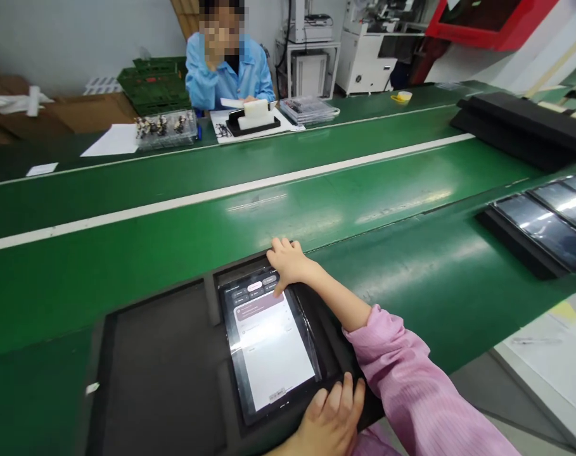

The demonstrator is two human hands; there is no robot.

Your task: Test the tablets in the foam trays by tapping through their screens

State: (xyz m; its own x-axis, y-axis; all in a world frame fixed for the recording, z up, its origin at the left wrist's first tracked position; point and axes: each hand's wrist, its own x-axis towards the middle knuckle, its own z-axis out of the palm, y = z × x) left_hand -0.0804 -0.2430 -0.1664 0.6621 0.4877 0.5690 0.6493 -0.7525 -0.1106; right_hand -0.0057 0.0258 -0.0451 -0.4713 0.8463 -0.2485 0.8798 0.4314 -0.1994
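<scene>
A tablet [273, 354] with its screen lit lies in the right-hand recess of a black tray [164, 373]. The screen shows a light page under a row of dark buttons, and clear film seems to edge the tablet. My right hand [288, 263] reaches across from the right; its fingers curl over the tray's far edge and its thumb lies on the upper right of the screen. Close to me, my left hand [332, 411] has its fingers bent over the tray's near right corner, beside the tablet's lower end. A second wide recess forms the tray's left part.
The tray rests on a green worktop [411, 272]. More dark-screened panels [544, 221] sit at right, below stacked black foam [520, 126]. Across the belt [173, 221], a person in blue [249, 69] sits behind a black holder [254, 123] and clear trays [168, 130].
</scene>
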